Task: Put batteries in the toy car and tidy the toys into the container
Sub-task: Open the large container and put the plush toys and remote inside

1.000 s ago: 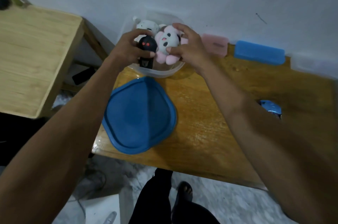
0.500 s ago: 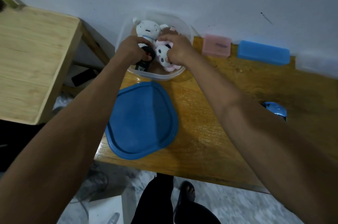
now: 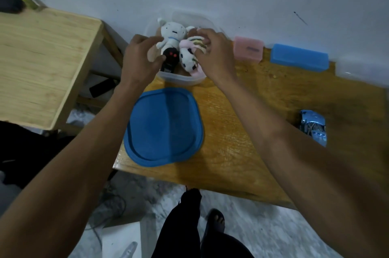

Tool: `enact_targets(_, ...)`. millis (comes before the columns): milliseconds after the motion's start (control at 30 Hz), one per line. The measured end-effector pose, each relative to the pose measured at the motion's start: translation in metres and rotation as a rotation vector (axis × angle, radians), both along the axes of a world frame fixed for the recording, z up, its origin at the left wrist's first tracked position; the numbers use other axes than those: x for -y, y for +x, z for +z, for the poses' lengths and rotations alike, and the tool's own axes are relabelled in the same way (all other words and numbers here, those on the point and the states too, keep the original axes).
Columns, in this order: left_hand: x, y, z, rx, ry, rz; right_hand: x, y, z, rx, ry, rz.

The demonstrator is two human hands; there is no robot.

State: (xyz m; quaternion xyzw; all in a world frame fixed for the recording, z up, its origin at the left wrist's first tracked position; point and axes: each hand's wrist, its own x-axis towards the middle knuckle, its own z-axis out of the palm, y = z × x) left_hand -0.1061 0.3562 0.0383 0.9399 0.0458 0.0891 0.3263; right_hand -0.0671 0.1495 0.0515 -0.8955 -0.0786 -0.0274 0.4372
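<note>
Hands are both at the container [image 3: 181, 78], which sits at the table's [image 3: 242, 131] far edge by the wall. My left hand [image 3: 140, 57] has fingers curled around the black remote [image 3: 170, 58] inside it. My right hand [image 3: 212, 53] grips the pink plush [image 3: 190, 55], pressing it into the container beside the white plush [image 3: 171, 33]. I see the blue lid [image 3: 164, 127] lying just in front, and the car [image 3: 313, 127] well apart to the right.
</note>
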Motion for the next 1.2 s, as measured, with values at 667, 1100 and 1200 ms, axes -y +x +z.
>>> enact_targets(667,-0.001,-0.182,-0.047,-0.496,-0.181,0.415,0.001,-0.161,-0.068,-0.556,0.056,-0.044)
enact_targets(1100,0.014,-0.184,-0.022,-0.29,-0.033,0.254,0.024,-0.167,-0.031,-0.248,0.016,-0.092)
enact_targets(1200,0.015,-0.157,-0.007,-0.231,-0.024,0.235,0.023,-0.15,-0.015,-0.169,-0.038,-0.074)
